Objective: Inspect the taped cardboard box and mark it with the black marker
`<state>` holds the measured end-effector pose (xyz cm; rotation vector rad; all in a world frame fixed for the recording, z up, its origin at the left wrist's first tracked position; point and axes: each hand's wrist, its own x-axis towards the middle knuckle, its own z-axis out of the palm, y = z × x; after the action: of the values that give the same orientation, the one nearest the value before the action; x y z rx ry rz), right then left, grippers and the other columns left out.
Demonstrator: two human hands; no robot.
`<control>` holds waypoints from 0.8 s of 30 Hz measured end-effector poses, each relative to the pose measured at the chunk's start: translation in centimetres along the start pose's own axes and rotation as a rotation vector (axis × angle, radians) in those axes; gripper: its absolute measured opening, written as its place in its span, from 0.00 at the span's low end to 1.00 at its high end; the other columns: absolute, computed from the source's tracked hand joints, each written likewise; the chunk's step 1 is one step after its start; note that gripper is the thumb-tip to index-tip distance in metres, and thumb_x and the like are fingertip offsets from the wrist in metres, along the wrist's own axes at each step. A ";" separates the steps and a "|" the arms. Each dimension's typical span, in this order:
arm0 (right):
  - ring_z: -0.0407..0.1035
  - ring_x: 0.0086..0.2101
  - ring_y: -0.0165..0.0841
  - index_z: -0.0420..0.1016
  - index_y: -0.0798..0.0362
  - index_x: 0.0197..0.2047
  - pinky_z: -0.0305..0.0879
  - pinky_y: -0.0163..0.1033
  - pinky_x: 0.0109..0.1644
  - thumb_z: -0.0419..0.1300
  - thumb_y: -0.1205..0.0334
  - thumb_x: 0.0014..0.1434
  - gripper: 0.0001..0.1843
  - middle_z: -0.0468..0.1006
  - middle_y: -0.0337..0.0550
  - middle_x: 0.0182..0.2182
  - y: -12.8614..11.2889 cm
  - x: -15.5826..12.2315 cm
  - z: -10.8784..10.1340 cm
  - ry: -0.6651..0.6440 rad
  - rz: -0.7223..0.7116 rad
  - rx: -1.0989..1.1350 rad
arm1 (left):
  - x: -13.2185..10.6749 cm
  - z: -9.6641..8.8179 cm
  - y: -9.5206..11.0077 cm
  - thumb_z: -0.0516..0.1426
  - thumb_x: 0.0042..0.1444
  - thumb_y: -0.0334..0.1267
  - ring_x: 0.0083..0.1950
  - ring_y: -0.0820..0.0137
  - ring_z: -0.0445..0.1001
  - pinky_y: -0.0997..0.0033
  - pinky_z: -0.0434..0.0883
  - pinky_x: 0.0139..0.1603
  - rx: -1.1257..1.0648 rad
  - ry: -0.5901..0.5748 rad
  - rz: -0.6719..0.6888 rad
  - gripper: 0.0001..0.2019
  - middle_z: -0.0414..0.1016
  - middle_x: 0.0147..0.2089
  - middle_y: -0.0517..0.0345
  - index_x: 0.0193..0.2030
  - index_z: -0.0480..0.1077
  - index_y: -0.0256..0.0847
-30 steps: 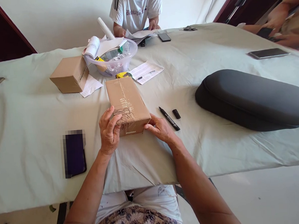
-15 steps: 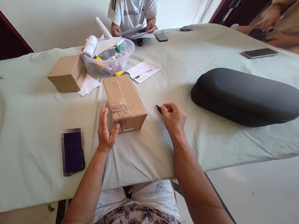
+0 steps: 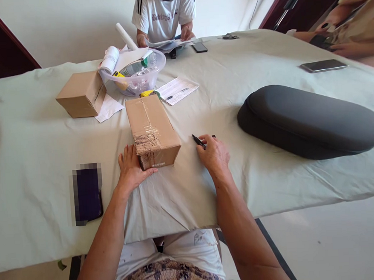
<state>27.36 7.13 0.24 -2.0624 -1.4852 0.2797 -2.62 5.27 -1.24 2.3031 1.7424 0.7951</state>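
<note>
A taped brown cardboard box (image 3: 156, 127), its near left corner scribbled with black lines, lies on the cloth before me. My left hand (image 3: 131, 169) is at that corner, its fingers stretched along the left side and its thumb at the lower front edge. It looks to be touching the box without wrapping round it. To the right of the box, my right hand (image 3: 214, 151) is closed on a black marker (image 3: 198, 141), low over the cloth. The marker points up and left, and my fingers partly hide it. A small dark end shows beyond my knuckles.
Another cardboard box (image 3: 76, 94) and a plastic basin (image 3: 147, 81) of bottles and paper rolls stand farther back. A tape measure (image 3: 148, 93) and a sheet (image 3: 180, 89) lie behind my box. A black padded case (image 3: 310, 120) is right, a phone (image 3: 87, 194) left. Two people sit nearby.
My left hand has come down from a raised pose beside the box to its near left corner. My right hand has shifted slightly, and more of the marker shows.
</note>
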 end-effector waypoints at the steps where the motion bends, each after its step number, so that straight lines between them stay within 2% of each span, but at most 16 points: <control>1: 0.71 0.43 0.47 0.79 0.48 0.49 0.66 0.47 0.43 0.58 0.64 0.57 0.17 0.80 0.53 0.44 0.0 -0.1 0.0 -0.003 -0.019 0.003 | -0.1 -0.1 0.2 0.64 0.47 0.67 0.75 0.35 0.53 0.28 0.52 0.69 0.038 -0.046 -0.009 0.50 0.62 0.71 0.31 0.70 0.61 0.38; 4: 0.70 0.42 0.46 0.79 0.47 0.49 0.66 0.46 0.42 0.57 0.64 0.57 0.18 0.80 0.52 0.42 -0.1 -0.2 0.2 0.006 -0.053 0.014 | -0.3 -0.4 0.6 0.62 0.52 0.66 0.74 0.36 0.56 0.27 0.51 0.69 0.102 -0.137 -0.023 0.44 0.64 0.70 0.30 0.68 0.64 0.37; 8: 0.71 0.41 0.44 0.78 0.47 0.51 0.67 0.46 0.44 0.55 0.63 0.57 0.20 0.82 0.50 0.40 -0.5 -0.3 0.2 0.015 -0.077 0.082 | -0.4 -0.4 0.5 0.57 0.54 0.68 0.72 0.37 0.60 0.27 0.51 0.69 0.113 -0.118 0.010 0.41 0.68 0.66 0.30 0.65 0.68 0.38; 13: 0.73 0.35 0.40 0.78 0.46 0.52 0.67 0.45 0.43 0.52 0.58 0.60 0.20 0.82 0.44 0.34 -1.5 -0.3 -0.1 -0.133 -0.048 0.327 | -0.6 -0.1 0.3 0.55 0.55 0.70 0.71 0.38 0.60 0.29 0.52 0.69 0.094 -0.090 0.038 0.43 0.69 0.66 0.32 0.67 0.66 0.39; 17: 0.74 0.37 0.39 0.81 0.49 0.45 0.68 0.46 0.46 0.49 0.56 0.60 0.20 0.82 0.45 0.36 -2.1 -0.5 0.0 -0.187 -0.018 0.473 | -0.5 -0.3 0.5 0.56 0.55 0.69 0.72 0.37 0.59 0.30 0.52 0.69 0.121 -0.105 0.026 0.44 0.67 0.67 0.30 0.68 0.64 0.37; 20: 0.73 0.35 0.37 0.81 0.50 0.40 0.68 0.44 0.42 0.50 0.55 0.59 0.18 0.81 0.45 0.38 -2.4 -0.6 -0.1 -0.217 0.022 0.532 | -0.5 -0.3 0.6 0.56 0.55 0.69 0.71 0.37 0.60 0.30 0.53 0.68 0.126 -0.118 0.033 0.44 0.67 0.67 0.29 0.68 0.64 0.36; 24: 0.72 0.32 0.34 0.79 0.50 0.42 0.68 0.40 0.36 0.51 0.53 0.59 0.18 0.81 0.45 0.38 -2.8 -0.6 -0.3 -0.281 0.113 0.685 | -0.5 -0.1 0.4 0.56 0.55 0.69 0.71 0.37 0.60 0.30 0.54 0.68 0.126 -0.097 0.043 0.43 0.67 0.67 0.30 0.68 0.64 0.37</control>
<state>25.09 7.07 1.94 -1.5832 -1.1891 1.0050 -2.40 4.63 -1.15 2.4227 1.7544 0.5850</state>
